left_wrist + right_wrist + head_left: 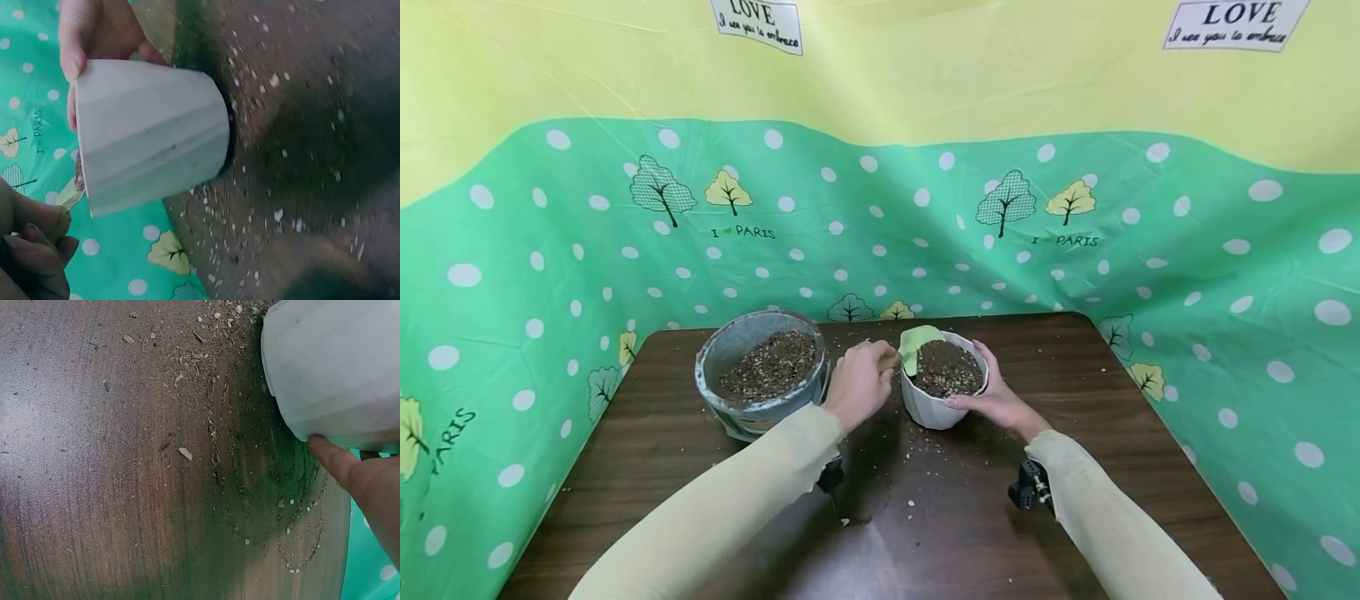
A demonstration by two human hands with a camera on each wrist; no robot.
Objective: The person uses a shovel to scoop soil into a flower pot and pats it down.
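My left hand grips the short handle of a small garden trowel with a light green blade. The blade lies over the left rim of a white plant pot, against dark soil that fills the pot almost to its edge. From the right, my right hand holds the pot, its thumb at the front of the rim and fingers around the far side. In the left wrist view, the left fingers close round the handle beside the faceted pot wall. The right wrist view shows a finger touching the pot.
A grey bucket partly filled with soil stands left of the pot, close to my left hand. Soil crumbs and pale bits lie scattered on the brown wooden table. A green dotted cloth hangs behind and at both sides.
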